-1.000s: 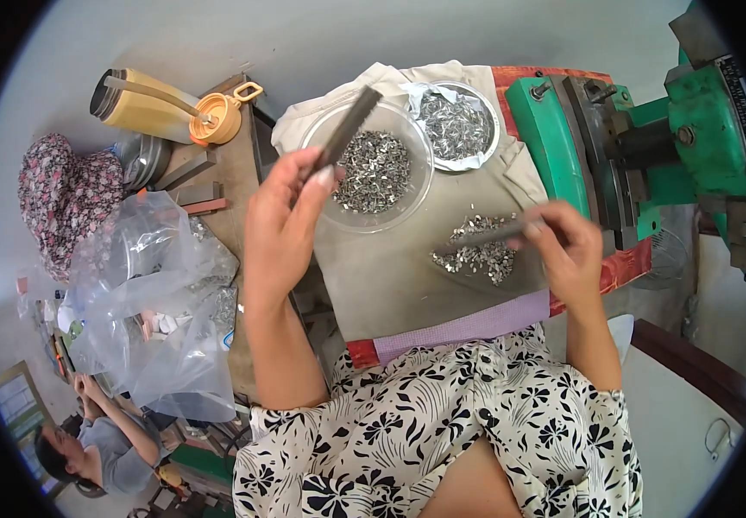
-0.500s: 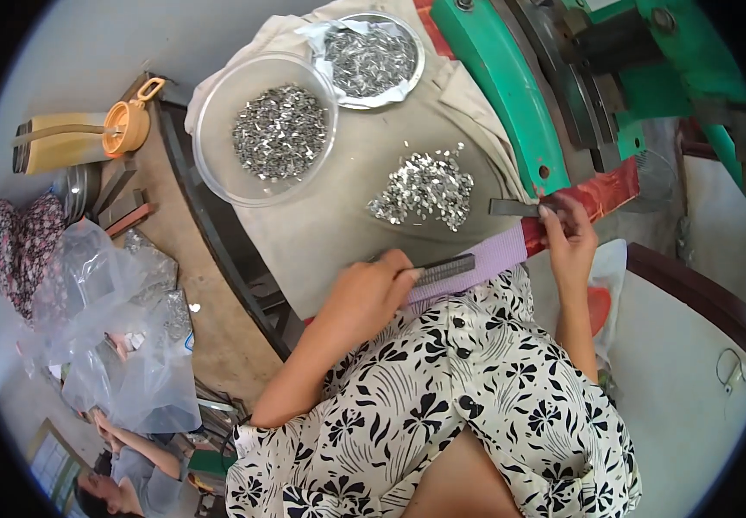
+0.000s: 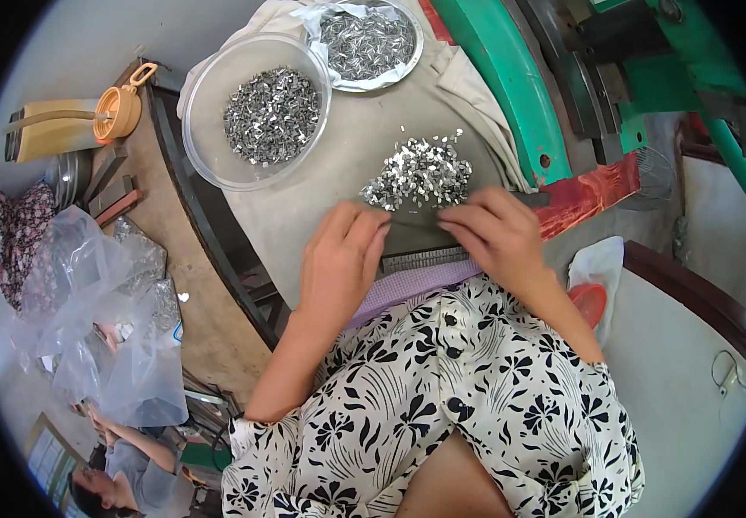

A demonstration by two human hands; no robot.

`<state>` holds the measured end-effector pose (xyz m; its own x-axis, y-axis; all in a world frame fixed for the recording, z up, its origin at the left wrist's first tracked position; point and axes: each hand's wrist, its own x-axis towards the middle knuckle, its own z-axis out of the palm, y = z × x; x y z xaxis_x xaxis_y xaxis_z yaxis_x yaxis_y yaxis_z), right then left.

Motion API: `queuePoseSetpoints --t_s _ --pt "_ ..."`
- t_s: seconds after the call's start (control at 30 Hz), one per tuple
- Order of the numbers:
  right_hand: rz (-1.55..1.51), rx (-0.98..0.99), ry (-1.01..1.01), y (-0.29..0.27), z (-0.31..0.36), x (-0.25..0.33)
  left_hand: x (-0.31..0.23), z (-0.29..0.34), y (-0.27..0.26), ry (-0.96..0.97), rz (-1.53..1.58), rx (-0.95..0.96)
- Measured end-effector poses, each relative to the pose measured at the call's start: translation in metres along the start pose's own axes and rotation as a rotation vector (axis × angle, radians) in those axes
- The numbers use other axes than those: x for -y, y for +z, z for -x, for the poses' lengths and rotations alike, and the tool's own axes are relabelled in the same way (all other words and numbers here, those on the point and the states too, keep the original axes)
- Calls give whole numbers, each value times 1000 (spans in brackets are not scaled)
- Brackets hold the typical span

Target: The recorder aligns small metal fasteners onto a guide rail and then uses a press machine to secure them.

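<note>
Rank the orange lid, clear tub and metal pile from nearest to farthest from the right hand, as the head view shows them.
From the right hand:
1. Metal pile: just ahead, to its left.
2. Clear tub: farther ahead and left.
3. Orange lid: far left, past the tub.

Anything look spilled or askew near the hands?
Only slightly: a few small silver metal bits lie apart from the loose heap of shiny metal pieces, on the grey-beige cloth beyond its far edge. They look like strays. Nothing else stands out.
</note>
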<state>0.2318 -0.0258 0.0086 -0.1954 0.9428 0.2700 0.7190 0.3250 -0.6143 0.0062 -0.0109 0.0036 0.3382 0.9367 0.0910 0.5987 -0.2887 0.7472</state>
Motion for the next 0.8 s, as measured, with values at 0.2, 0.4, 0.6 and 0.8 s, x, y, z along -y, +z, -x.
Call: queuePoseSetpoints --t_s 0.2,0.4,0.6,0.8 --pt "153 216 -188 19 -26 3 2 -15 9 18 -142 62" --pt "189 328 -231 16 -30 13 4 -8 7 43 -134 41" --pt "105 183 -138 -7 -71 10 5 5 -3 -39 -145 41" --pt "196 -59 -272 14 -139 -15 4 8 2 -149 -18 -34"
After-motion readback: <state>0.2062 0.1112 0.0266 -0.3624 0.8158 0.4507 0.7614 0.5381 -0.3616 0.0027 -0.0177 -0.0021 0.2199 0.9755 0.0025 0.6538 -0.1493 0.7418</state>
